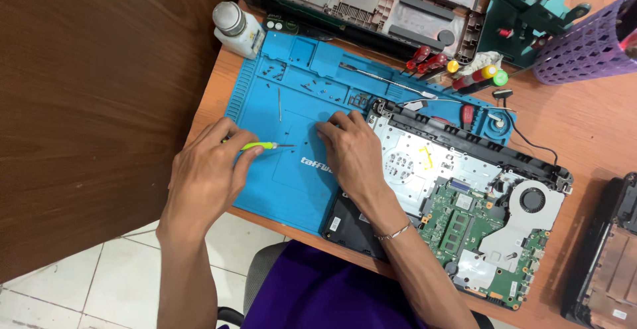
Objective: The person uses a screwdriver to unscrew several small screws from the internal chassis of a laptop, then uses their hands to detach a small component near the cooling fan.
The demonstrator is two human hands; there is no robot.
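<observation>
- While the left hand (209, 169) rests on the near left part of the blue silicone work mat (292, 183), its fingers are curled and pinched around a small screwdriver (265, 146) with a yellow-green handle; the metal tip points right, lying just above the mat surface.
- Right hand (352, 150): palm down on the mat, just right of the screwdriver tip, fingers bent and held close together with the fingertips pressed to the mat; whether they pinch anything cannot be told. A thin metal bracelet (393, 233) circles the wrist.
- Opened laptop base (464, 196): lies tilted across the right edge of the mat, touching the right hand's outer side. A green circuit board (458, 226) and a round cooling fan (532, 200) are exposed.
- Mat compartments: small dark screws (273, 71) lie scattered in the upper trays; a long thin metal pry tool (388, 83) lies across the top.
- White bottle (237, 29) with a metal cap: stands at the mat's far left corner.
- Red-handled screwdrivers (424, 60) and others with yellow and green caps: clustered beyond the mat's far edge.
- Second laptop shell (371, 0), empty, at the far edge of the wooden desk (584, 123); a purple mesh basket (587, 43) at the far right.
- Purple garment (318, 289): visible below, at the desk's near edge.
</observation>
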